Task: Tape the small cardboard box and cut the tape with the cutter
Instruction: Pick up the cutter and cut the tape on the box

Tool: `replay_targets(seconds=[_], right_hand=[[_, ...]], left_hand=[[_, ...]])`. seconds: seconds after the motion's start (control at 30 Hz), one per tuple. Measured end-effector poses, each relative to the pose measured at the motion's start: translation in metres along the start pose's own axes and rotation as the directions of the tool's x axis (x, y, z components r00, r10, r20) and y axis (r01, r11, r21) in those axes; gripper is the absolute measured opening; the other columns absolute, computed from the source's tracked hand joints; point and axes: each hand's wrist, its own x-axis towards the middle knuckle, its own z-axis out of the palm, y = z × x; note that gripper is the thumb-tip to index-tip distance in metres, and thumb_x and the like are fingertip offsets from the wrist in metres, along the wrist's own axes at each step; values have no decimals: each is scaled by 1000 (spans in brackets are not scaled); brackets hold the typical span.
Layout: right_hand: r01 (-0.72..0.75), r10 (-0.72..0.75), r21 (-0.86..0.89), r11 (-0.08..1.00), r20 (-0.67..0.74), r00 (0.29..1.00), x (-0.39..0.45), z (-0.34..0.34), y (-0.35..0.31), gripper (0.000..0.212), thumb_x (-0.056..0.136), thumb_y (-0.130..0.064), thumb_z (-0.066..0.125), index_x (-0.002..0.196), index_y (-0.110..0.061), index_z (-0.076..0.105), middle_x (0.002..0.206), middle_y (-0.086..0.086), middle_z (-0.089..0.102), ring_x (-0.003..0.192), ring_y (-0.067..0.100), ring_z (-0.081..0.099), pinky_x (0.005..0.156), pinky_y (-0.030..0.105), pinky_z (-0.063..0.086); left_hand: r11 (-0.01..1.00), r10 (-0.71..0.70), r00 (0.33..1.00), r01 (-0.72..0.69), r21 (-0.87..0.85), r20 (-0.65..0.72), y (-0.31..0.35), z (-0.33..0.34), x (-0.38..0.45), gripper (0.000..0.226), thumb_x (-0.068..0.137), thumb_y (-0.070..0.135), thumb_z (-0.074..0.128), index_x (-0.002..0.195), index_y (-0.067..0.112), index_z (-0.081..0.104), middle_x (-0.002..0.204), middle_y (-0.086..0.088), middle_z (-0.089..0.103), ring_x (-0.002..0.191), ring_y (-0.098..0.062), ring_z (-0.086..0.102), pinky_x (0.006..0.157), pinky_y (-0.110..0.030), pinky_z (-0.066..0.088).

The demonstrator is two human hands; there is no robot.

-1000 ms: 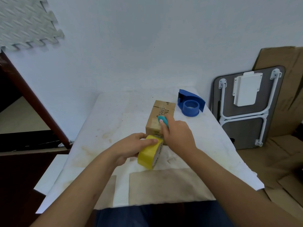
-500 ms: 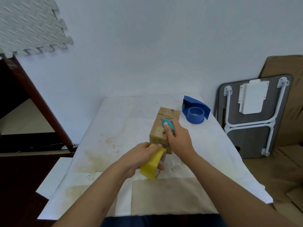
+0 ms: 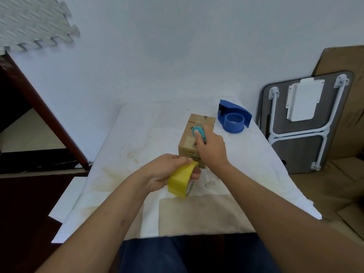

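A small brown cardboard box (image 3: 197, 125) lies lengthwise on the white-covered table (image 3: 137, 138). My right hand (image 3: 211, 149) rests on the box's top and grips a small teal cutter (image 3: 199, 133), with the forefinger pressed on it. Just in front of the box's near end, my left hand (image 3: 165, 172) holds a yellow tape roll (image 3: 182, 182) on edge. The near end of the box is partly hidden behind both hands. Any tape strip between roll and box is too thin to make out.
A blue tape dispenser (image 3: 234, 119) stands at the table's far right corner, behind the box. A folded grey table (image 3: 307, 123) and cardboard sheets (image 3: 346, 62) lean against the wall to the right. A dark wooden frame (image 3: 49, 119) stands at the left.
My right hand has slid the cutter farther along the box's top, away from me. My left hand with the roll has drawn back slightly toward me. The camera has tilted.
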Motion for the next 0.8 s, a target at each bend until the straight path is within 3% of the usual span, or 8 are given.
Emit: replay_targets(seconds=[0.27,0.4,0.63,0.8], right_hand=[[13,-13,-17,1000,12,1000,1,2,3,24,100,-39,38,90,-18,45,74,4,54,66,21,53,52,28,35],[8,-7,-24,1000,9,1000,2,4,5,27,99,-40,37,93,-16,48,79,8,60,69,23,60,56,36,47],[12,-11,-41,999,19,1000,4,3,4,31,100,-40,37,96,-13,50,78,8,59,67,23,59,53,34,45],[16,-15,-35,999,25,1000,2,0,2,32,100,-40,37,97,-12,51,78,10,60,68,26,60,57,40,49]], left_hand=[[998,-43,999,42,42,21,3,-5,-1,26,96,17,56,111,-2,65,104,-21,74,78,-21,74,82,-34,60],[995,-70,997,68,68,35,3,-5,1,25,97,17,56,113,-1,63,105,-21,74,79,-23,73,82,-35,60],[992,-109,993,105,66,53,1,-9,1,30,96,19,57,115,-3,61,107,-21,74,79,-21,74,86,-36,58],[988,-131,990,125,93,57,2,-9,0,35,96,20,56,116,-8,60,109,-24,72,78,-21,74,88,-36,57]])
